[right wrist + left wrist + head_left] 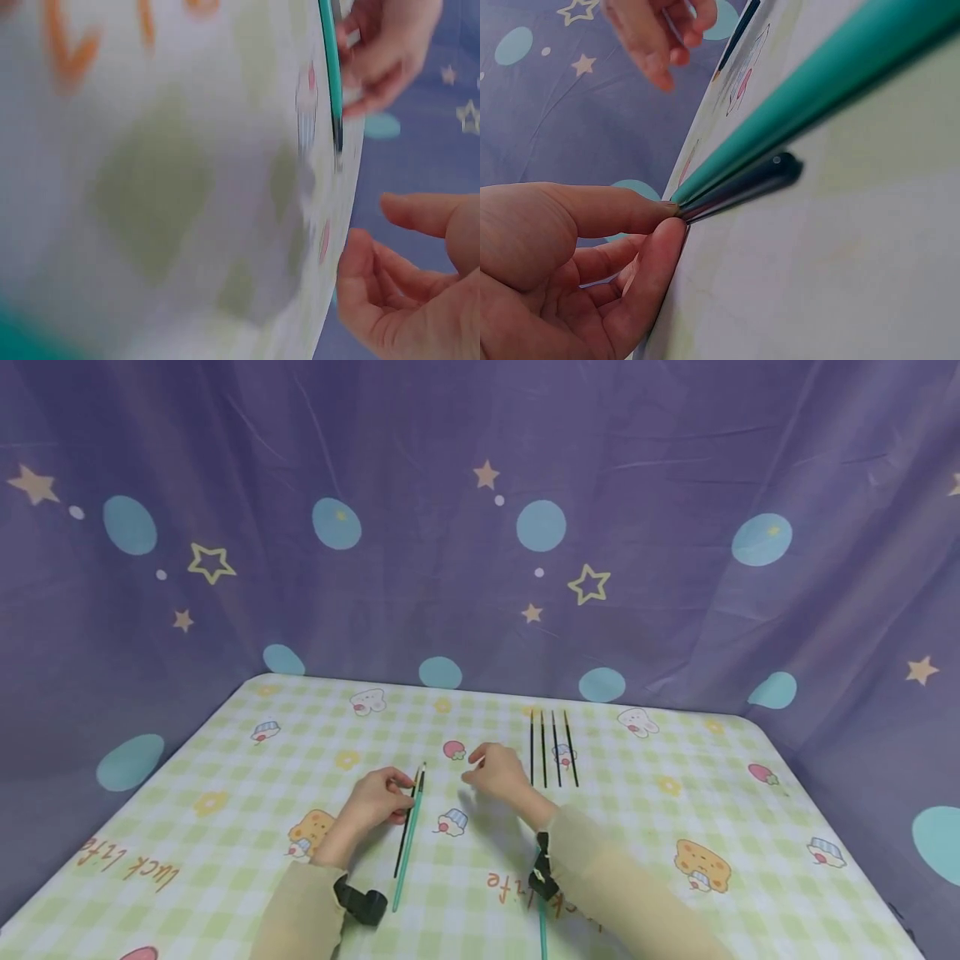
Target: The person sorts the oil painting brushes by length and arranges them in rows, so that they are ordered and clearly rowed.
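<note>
My left hand pinches a thin black paintbrush between thumb and fingertips. Right alongside it is a thicker teal paintbrush, its bristle end pointing away from me. The left wrist view shows the black handle just under the teal handle. Whether my fingertips also touch the teal one, I cannot tell. My right hand hovers over the cloth to the right of these brushes. In the right wrist view its thumb and loosely bent fingers stand apart with nothing between them.
Several thin black paintbrushes lie side by side, roughly parallel, beyond my right hand. Another teal brush handle shows below my right wrist, partly hidden by the arm. A checked cloth covers the table, and a purple curtain hangs behind it.
</note>
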{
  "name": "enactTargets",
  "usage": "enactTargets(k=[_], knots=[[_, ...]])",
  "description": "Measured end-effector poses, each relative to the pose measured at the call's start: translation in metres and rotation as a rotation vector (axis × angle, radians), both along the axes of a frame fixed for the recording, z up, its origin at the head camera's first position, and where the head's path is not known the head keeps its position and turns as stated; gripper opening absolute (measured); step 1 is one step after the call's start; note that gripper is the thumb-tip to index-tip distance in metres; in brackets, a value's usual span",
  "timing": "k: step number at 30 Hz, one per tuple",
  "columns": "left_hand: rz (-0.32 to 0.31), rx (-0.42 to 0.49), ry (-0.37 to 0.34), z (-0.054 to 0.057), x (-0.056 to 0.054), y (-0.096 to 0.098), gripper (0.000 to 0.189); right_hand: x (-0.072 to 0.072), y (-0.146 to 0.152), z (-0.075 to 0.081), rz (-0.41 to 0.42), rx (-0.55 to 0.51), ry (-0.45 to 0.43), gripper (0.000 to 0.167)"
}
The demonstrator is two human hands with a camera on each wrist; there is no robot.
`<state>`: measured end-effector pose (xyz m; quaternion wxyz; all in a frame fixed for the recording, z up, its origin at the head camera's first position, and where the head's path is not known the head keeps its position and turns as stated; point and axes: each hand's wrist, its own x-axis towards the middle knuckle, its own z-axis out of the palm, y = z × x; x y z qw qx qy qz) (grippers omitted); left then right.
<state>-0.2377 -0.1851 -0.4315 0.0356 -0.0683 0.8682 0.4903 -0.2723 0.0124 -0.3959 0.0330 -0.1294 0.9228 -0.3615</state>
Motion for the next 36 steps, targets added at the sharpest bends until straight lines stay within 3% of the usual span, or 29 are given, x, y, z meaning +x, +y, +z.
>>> enactTargets(k=[7, 14, 21, 28, 36], knots=[[0.004, 0.012, -0.011, 0.001, -0.001, 0.0, 0.023, 0.022, -0.035, -0.005, 0.109, 0.107, -0.042, 0.035], [-0.009, 0.027, -0.008, 0.001, 0.0, -0.001, 0.024, 0.032, -0.052, -0.011, 0.136, 0.113, -0.056, 0.035], [-0.016, 0.018, -0.001, 0.002, 0.0, -0.001, 0.024, 0.035, -0.06, -0.017, 0.103, 0.112, -0.041, 0.035], [-0.017, 0.021, 0.008, 0.001, -0.001, -0.003, 0.023, 0.034, -0.062, -0.011, 0.116, 0.115, -0.061, 0.035], [-0.02, 0.022, -0.001, 0.001, 0.0, -0.002, 0.023, 0.038, -0.074, -0.013, 0.012, 0.162, -0.066, 0.055]])
